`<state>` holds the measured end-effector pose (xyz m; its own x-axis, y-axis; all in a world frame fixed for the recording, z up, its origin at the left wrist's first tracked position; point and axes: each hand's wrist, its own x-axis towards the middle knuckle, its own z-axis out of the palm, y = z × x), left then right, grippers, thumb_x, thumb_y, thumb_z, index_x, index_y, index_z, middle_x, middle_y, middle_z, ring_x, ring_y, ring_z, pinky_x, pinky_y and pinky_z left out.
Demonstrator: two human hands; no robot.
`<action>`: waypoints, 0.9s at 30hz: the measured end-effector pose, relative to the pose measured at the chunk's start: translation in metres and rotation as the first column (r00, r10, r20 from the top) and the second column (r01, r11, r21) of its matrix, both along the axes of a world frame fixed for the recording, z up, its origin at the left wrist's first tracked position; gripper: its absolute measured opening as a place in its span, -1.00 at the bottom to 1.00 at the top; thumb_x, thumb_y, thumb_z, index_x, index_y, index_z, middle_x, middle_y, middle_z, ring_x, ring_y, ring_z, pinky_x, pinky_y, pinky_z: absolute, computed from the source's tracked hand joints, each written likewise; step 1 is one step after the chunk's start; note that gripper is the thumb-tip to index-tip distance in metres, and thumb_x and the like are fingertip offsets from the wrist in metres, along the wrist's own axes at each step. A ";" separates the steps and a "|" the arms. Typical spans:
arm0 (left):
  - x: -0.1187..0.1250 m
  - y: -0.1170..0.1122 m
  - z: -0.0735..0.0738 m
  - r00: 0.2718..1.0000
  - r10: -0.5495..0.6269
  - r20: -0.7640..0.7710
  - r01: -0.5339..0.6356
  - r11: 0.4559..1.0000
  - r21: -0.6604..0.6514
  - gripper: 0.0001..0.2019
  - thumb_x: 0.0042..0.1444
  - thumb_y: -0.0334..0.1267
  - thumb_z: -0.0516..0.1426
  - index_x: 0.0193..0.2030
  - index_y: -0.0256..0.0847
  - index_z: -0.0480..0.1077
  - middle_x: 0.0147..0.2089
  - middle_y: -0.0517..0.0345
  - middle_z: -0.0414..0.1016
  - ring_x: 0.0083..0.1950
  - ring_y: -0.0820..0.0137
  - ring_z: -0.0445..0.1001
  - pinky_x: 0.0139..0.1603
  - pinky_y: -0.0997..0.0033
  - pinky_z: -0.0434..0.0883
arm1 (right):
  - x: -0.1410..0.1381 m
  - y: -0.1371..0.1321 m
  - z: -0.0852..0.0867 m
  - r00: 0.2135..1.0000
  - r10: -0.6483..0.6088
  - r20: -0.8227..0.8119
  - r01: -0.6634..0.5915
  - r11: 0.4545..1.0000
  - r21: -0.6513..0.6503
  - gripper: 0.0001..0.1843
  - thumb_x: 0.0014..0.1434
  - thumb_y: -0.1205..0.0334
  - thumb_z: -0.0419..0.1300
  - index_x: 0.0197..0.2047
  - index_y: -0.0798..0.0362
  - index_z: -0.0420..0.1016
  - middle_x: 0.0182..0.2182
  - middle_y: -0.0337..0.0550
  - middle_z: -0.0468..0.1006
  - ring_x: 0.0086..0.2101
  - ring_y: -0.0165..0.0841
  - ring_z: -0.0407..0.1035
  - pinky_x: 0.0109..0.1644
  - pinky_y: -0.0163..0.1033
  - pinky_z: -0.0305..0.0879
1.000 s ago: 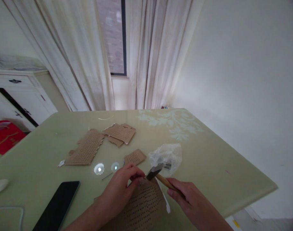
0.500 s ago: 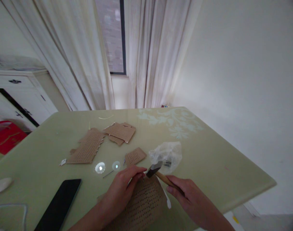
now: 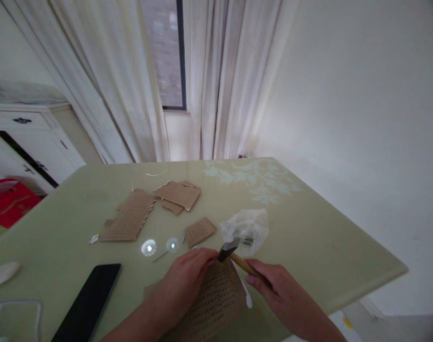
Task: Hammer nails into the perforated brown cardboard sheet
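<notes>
My right hand [image 3: 280, 297] is closed round the wooden handle of a small hammer [image 3: 234, 254], whose dark head sits just past my left fingertips. My left hand [image 3: 186, 282] rests on a perforated brown cardboard sheet [image 3: 216, 299] near the table's front edge, fingers pinched together at the sheet's far edge on something I cannot make out. A clear plastic bag [image 3: 247, 228] with small dark bits lies just beyond the hammer head.
More perforated cardboard pieces [image 3: 129, 218] [image 3: 179, 194] [image 3: 200, 231] lie further back on the green table [image 3: 309, 223]. A black phone [image 3: 88, 301] lies front left, a loose nail [image 3: 160, 257] beside two light spots. A white cabinet [image 3: 27, 142] and curtains stand behind.
The hammer head has dipped slightly toward my left fingertips; the view shifted a little. Both hands stay in nearly the same place.
</notes>
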<state>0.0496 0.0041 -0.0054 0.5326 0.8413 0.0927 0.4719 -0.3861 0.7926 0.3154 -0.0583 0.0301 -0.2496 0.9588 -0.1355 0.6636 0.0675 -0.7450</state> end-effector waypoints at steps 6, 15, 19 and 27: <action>0.002 0.002 0.001 1.000 0.026 0.000 -0.026 0.999 -0.037 -0.79 0.49 -0.25 0.06 -0.03 -0.05 0.54 -0.05 0.18 0.69 -0.03 0.28 0.62 0.06 0.34 0.47 | 0.001 -0.001 -0.004 0.999 -0.006 0.039 0.006 1.000 0.001 -0.69 0.55 0.01 0.08 0.00 -0.06 0.61 -0.19 -0.15 0.71 -0.15 -0.17 0.58 -0.02 -0.17 0.37; 0.002 0.001 0.000 0.998 0.053 0.022 -0.052 0.998 -0.026 -0.79 0.48 -0.25 0.06 -0.04 -0.07 0.55 -0.08 0.17 0.70 -0.06 0.27 0.63 0.04 0.33 0.47 | 0.000 -0.002 -0.001 1.000 -0.005 0.020 0.006 1.000 -0.014 -0.70 0.55 0.00 0.08 -0.04 -0.06 0.58 -0.19 -0.15 0.71 -0.15 -0.18 0.58 -0.02 -0.18 0.35; 0.002 0.001 0.002 0.999 0.041 0.022 -0.041 0.999 -0.008 -0.79 0.47 -0.26 0.07 -0.05 -0.07 0.55 -0.09 0.18 0.70 -0.07 0.28 0.63 0.04 0.33 0.47 | -0.001 -0.002 -0.002 1.000 -0.007 0.020 0.008 1.000 -0.018 -0.71 0.55 0.02 0.08 -0.05 -0.05 0.58 -0.20 -0.15 0.71 -0.17 -0.18 0.58 -0.04 -0.19 0.36; 0.004 0.004 0.001 0.999 0.036 -0.002 -0.036 0.999 0.032 -0.79 0.43 -0.30 0.11 -0.07 -0.08 0.62 -0.09 0.16 0.73 -0.05 0.27 0.65 0.07 0.32 0.48 | 0.004 0.001 0.017 0.997 0.025 0.076 -0.026 1.000 0.009 -0.70 0.56 0.02 0.07 0.02 -0.09 0.61 -0.15 -0.14 0.74 -0.14 -0.16 0.60 -0.04 -0.18 0.36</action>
<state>0.0541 0.0080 -0.0042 0.5020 0.8567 0.1183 0.4885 -0.3938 0.7786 0.3190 -0.0577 0.0470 -0.2633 0.9537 -0.1451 0.7164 0.0926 -0.6916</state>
